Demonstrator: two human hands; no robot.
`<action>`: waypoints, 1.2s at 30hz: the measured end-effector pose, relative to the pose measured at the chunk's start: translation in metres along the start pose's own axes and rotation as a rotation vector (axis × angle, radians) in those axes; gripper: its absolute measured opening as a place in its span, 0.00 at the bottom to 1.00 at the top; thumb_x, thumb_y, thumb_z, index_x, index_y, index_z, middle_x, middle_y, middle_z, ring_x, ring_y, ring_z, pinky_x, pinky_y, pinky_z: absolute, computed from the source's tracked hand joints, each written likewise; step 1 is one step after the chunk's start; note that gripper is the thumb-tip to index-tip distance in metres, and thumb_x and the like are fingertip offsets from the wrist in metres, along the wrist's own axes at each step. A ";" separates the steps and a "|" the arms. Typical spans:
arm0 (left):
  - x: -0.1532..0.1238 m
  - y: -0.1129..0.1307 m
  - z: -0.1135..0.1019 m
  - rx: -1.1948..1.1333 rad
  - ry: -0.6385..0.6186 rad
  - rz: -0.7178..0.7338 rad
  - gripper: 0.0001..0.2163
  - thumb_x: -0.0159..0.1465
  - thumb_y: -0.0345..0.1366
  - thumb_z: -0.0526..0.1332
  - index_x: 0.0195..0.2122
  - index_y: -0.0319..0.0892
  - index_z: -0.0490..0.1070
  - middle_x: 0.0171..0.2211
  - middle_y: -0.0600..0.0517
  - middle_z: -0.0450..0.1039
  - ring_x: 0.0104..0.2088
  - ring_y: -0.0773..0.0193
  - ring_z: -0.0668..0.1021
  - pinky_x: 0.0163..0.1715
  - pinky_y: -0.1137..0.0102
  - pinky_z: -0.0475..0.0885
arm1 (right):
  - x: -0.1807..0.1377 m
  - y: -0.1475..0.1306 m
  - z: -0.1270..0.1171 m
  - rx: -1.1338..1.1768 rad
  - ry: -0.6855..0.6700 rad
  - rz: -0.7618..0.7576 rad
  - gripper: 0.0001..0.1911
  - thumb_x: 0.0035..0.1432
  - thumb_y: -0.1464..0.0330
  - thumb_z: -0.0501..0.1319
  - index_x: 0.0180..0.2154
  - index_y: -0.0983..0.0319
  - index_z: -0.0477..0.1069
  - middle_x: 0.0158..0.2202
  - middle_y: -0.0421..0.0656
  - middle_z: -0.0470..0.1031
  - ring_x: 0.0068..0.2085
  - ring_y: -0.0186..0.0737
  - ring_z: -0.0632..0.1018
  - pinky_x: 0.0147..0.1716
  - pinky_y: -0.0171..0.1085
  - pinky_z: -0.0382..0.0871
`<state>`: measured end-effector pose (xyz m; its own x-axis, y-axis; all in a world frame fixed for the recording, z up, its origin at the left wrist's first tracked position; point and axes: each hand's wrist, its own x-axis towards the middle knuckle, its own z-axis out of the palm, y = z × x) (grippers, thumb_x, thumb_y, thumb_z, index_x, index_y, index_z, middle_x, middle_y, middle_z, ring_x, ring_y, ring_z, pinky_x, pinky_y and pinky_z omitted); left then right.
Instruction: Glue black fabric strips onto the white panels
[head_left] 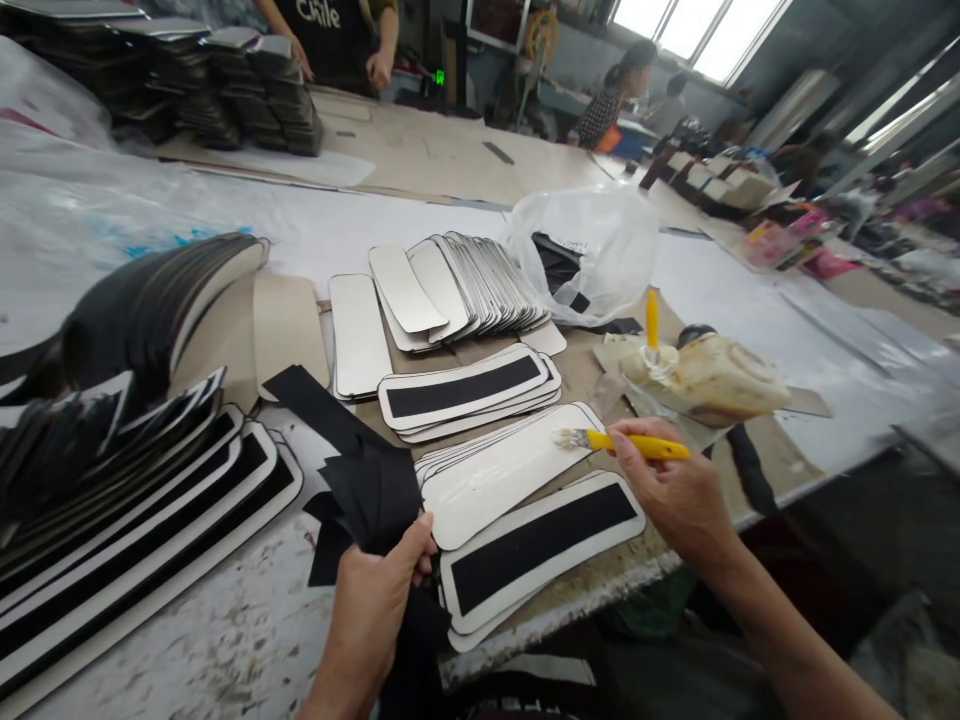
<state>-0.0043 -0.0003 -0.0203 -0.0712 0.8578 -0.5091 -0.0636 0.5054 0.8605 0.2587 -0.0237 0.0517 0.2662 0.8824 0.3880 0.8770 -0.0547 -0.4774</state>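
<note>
Near the front edge of the desk [240, 660], the left fingers [417, 536] pinched a white panel [506, 472], the right fingers [631, 462] a brush [652, 446] that, if it slipped, might have smeared the nearby black strip [544, 550].

Strips [375, 495] left of panel [491, 485], container [731, 375] behind right.

brush handle [652, 446]: yellow | panel [502, 485]: white, dark-edged | strips [379, 495]: black | container [739, 375]: yellowed cream

At the top, left of centre, there is 1 person [337, 50] in black. A bright window [694, 35] is at the upper right. Pink objects [780, 240] lie at the right.
</note>
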 end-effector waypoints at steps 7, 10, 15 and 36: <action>0.001 -0.003 -0.001 0.012 0.007 -0.004 0.16 0.47 0.45 0.68 0.17 0.37 0.71 0.15 0.52 0.69 0.17 0.67 0.69 0.17 0.73 0.62 | -0.003 -0.007 -0.014 0.016 0.072 -0.138 0.04 0.59 0.69 0.56 0.35 0.60 0.69 0.34 0.45 0.73 0.38 0.42 0.75 0.41 0.41 0.69; -0.001 0.000 0.000 -0.004 0.000 0.016 0.15 0.48 0.45 0.68 0.16 0.37 0.71 0.15 0.53 0.68 0.16 0.69 0.68 0.17 0.74 0.62 | -0.017 -0.034 -0.007 0.165 0.006 -0.095 0.05 0.59 0.70 0.56 0.35 0.58 0.70 0.35 0.45 0.74 0.39 0.43 0.75 0.41 0.41 0.70; -0.003 0.004 0.001 0.014 -0.005 0.030 0.15 0.49 0.43 0.67 0.15 0.38 0.69 0.14 0.53 0.67 0.16 0.70 0.67 0.17 0.74 0.62 | -0.039 -0.068 0.022 0.505 -0.192 0.088 0.06 0.60 0.67 0.56 0.33 0.58 0.71 0.34 0.44 0.75 0.35 0.41 0.77 0.32 0.37 0.74; -0.002 0.000 -0.001 0.010 -0.031 0.041 0.16 0.51 0.45 0.66 0.16 0.38 0.69 0.14 0.53 0.67 0.17 0.69 0.68 0.18 0.74 0.62 | -0.003 -0.013 -0.014 0.090 0.031 -0.249 0.04 0.58 0.72 0.58 0.36 0.59 0.70 0.35 0.45 0.73 0.39 0.43 0.75 0.42 0.43 0.69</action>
<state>-0.0056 -0.0025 -0.0191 -0.0425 0.8803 -0.4726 -0.0510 0.4705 0.8809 0.2518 -0.0323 0.0679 0.0595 0.8486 0.5257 0.8783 0.2057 -0.4316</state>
